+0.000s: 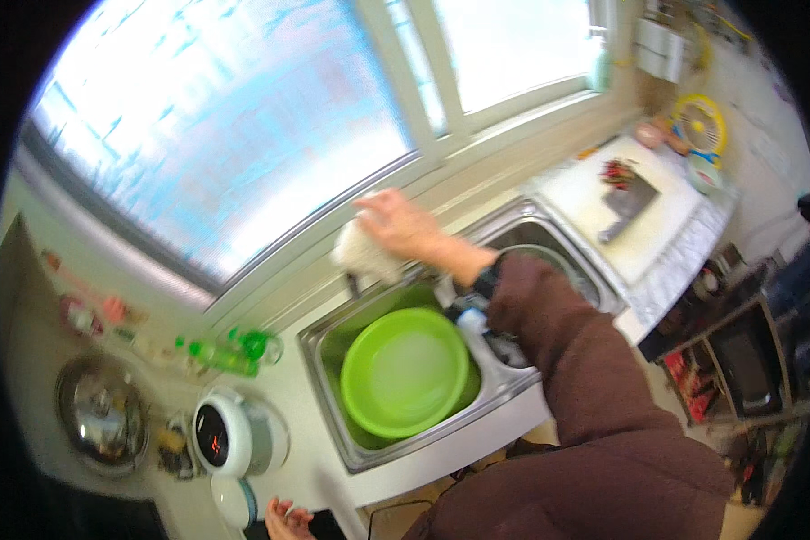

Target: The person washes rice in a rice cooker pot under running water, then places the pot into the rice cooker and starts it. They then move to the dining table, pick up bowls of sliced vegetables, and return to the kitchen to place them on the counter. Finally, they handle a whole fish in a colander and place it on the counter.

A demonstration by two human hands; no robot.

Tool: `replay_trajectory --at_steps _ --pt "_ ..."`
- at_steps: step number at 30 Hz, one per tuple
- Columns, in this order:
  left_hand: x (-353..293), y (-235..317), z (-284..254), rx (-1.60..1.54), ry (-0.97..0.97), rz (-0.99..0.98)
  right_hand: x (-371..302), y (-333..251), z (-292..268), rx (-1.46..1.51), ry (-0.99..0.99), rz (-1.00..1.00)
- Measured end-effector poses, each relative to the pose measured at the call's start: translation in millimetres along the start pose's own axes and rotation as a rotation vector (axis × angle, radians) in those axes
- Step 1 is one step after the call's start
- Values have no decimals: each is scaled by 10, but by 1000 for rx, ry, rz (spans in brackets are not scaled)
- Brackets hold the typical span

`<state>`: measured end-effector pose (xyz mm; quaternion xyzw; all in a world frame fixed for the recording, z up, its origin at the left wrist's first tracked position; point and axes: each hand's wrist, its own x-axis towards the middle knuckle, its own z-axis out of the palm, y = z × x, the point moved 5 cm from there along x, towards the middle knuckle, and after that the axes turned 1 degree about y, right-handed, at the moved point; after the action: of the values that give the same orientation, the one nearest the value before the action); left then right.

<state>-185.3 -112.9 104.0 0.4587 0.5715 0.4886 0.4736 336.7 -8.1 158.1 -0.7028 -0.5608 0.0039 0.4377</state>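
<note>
My right hand reaches out past the sink to the window sill, its fingers closed on a crumpled whitish cloth that hangs below them. The brown sleeve crosses over the sink divider. Beneath the cloth, a green plastic basin with cloudy water stands in the left sink bowl. Low at the picture's edge is my left hand, partly cut off, its fingers loosely bent and apart with nothing visible in them. It is nearest to a round white lidded container.
A white rice cooker and green bottles stand left of the sink. The right bowl holds a pot partly hidden by my arm. Farther right, a cleaver and chopped red food lie on a white cutting board.
</note>
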Motion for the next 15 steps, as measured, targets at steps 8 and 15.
replay_trajectory --at_steps 8,15 --pt "-53 78 538 -27 -273 29 -1161 192 -296 198 168 141" --pt "25 -188 916 -29 -476 -24 -3148 415 -405 18 -339 204"
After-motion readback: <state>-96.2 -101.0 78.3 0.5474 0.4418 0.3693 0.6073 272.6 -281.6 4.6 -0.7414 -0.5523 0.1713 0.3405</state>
